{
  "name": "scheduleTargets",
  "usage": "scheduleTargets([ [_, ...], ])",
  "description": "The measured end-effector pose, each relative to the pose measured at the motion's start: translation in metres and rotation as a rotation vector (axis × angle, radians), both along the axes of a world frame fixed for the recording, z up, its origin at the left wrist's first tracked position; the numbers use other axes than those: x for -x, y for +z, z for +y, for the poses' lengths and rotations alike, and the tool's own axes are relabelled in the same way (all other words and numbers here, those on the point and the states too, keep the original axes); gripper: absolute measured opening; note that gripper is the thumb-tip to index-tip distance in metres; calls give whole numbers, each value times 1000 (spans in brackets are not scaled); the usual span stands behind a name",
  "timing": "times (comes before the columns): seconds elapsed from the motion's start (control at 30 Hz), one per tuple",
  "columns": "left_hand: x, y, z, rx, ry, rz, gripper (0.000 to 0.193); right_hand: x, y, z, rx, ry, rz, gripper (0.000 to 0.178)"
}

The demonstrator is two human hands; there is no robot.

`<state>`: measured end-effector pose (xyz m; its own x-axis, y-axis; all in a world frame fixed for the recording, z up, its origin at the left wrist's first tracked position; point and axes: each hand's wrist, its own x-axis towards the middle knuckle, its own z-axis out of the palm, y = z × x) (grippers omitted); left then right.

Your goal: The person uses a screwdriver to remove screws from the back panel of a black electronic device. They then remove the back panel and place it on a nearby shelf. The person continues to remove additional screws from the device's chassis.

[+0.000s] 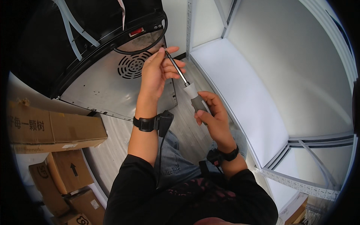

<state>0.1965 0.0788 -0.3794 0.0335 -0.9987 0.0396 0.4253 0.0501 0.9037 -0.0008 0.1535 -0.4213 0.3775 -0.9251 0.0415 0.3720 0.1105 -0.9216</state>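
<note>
My right hand (212,117) is wrapped round the grey handle of a screwdriver (190,90). The tool's metal shaft slants up and left, its tip ending at the fingers of my left hand (155,73). There the thumb and index finger come together in a pinch beside the tip, while the other fingers are loosely stretched behind the shaft. Whatever lies in that pinch is too small to make out. Just beyond my left hand stands a black-and-metal appliance (90,90) with a round slotted vent (134,66), which the hand partly overlaps.
Above the vent are a red rocker switch (136,32) and a looped black cable (165,30). Grey flat straps (73,28) lie over the appliance's black top. Cardboard boxes (56,127) are stacked at the left. White metal shelving (240,86) lines the right side.
</note>
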Motion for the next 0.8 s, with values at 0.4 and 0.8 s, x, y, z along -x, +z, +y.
scheduleTargets([
  [0.4,121,-65,-36,-197,-238,-31,16,102,-58,20,-265,-242,-94,42],
  [0.8,279,-247,-95,-554,-707,-207,12,164,-180,42,-587,-803,-113,31],
])
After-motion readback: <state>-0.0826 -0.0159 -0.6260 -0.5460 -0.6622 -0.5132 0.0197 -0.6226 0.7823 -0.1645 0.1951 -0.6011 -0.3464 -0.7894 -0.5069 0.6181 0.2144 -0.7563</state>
